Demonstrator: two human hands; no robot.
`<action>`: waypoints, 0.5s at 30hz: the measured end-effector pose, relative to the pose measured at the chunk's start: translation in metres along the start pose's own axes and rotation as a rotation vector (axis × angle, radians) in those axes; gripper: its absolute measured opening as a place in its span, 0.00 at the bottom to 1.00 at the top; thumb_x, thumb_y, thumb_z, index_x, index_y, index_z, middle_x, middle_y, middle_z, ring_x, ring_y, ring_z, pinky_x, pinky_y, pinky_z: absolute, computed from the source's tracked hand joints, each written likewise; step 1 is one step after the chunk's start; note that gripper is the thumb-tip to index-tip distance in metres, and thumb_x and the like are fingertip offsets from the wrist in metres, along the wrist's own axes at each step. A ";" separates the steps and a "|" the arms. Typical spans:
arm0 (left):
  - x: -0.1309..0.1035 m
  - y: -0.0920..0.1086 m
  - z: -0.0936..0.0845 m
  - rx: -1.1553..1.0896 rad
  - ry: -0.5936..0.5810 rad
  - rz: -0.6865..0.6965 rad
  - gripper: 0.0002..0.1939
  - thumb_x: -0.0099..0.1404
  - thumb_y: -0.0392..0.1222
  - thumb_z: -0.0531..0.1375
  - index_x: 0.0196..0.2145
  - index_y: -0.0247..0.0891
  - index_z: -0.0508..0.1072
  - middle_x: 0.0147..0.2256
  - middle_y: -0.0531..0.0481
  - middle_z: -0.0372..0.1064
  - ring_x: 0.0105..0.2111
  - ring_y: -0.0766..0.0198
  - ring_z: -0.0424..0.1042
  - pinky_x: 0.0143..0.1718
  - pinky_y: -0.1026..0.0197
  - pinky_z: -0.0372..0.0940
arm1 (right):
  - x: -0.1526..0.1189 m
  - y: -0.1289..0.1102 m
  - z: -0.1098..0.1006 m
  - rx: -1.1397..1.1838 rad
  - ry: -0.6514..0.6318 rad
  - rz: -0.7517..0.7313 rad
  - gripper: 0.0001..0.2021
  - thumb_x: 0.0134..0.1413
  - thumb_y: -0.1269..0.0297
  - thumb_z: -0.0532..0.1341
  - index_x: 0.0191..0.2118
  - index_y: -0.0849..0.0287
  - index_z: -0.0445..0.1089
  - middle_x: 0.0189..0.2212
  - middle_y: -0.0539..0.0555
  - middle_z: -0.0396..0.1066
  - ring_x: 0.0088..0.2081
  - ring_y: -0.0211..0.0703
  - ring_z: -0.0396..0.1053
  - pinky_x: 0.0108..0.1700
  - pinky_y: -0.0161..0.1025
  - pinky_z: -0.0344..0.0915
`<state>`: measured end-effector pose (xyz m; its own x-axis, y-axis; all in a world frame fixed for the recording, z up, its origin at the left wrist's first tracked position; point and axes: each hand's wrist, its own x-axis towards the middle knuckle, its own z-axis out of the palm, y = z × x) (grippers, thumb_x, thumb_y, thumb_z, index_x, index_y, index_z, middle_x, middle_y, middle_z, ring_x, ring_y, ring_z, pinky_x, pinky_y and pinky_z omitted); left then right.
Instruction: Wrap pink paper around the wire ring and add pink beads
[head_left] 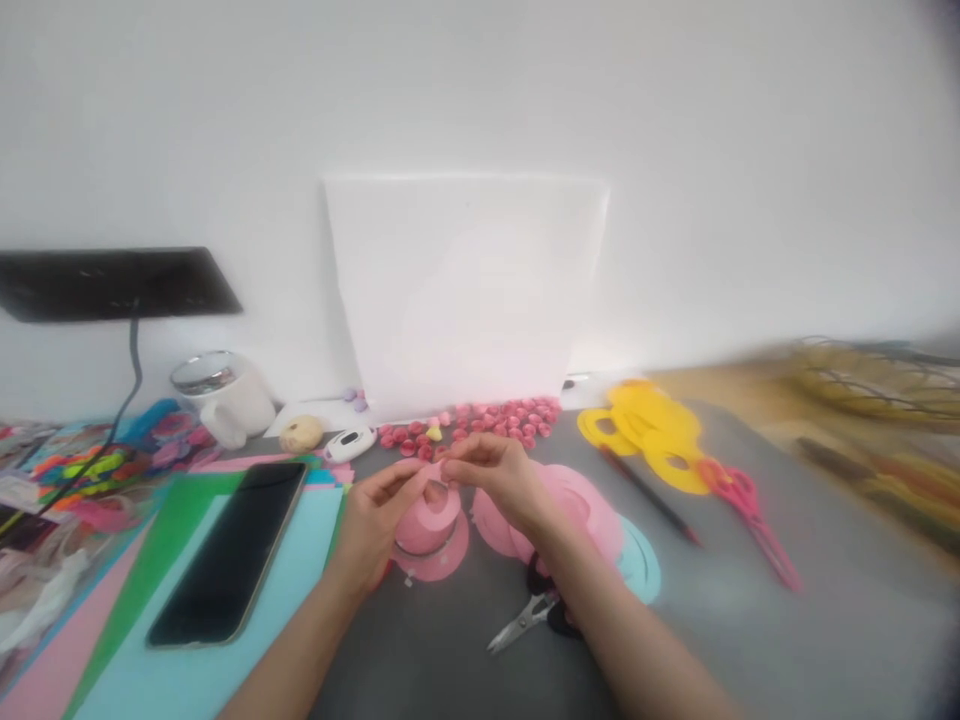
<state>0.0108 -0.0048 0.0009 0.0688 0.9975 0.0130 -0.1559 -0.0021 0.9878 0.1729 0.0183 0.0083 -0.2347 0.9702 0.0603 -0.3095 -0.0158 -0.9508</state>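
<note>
My left hand [379, 520] and my right hand [499, 480] meet above the grey mat, fingertips pinched on the upper end of a pink paper spiral [426, 530]. The strip's looser coils hang down between them toward the mat. Blur hides the exact point of contact. Under my right wrist lie more pink paper cut-outs [585, 500], with light blue cut-outs [641, 565] partly beneath. Black-handled scissors [525, 622] rest near my right forearm, their blades pointing left. Behind my hands are several small red rolled paper flowers [517, 415].
On the left, a phone [229, 560] lies over light blue sheets [127, 650] and green sheets [142, 550]. A white mug [236, 405] stands behind. To the right are yellow cut-outs [652, 430], a dark pencil [652, 497] and pink scissors [754, 520]. A white board [469, 290] leans against the wall.
</note>
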 end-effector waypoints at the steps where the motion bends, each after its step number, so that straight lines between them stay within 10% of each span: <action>1: 0.000 0.000 0.000 0.000 -0.007 0.007 0.06 0.55 0.42 0.62 0.30 0.37 0.76 0.23 0.52 0.70 0.29 0.64 0.67 0.37 0.62 0.63 | 0.000 0.000 0.000 0.007 0.003 0.001 0.09 0.36 0.65 0.69 0.26 0.61 0.72 0.24 0.51 0.73 0.25 0.35 0.68 0.31 0.35 0.66; 15: 0.001 0.004 0.002 -0.032 0.054 -0.018 0.08 0.53 0.43 0.64 0.29 0.35 0.76 0.21 0.52 0.69 0.27 0.64 0.67 0.37 0.60 0.63 | 0.002 0.003 -0.005 -0.009 0.040 0.032 0.12 0.38 0.60 0.68 0.32 0.61 0.75 0.24 0.52 0.74 0.27 0.38 0.70 0.38 0.41 0.69</action>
<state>0.0121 -0.0043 0.0048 0.0184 0.9997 -0.0145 -0.1867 0.0176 0.9823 0.1766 0.0212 0.0042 -0.2070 0.9782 0.0179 -0.2941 -0.0447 -0.9547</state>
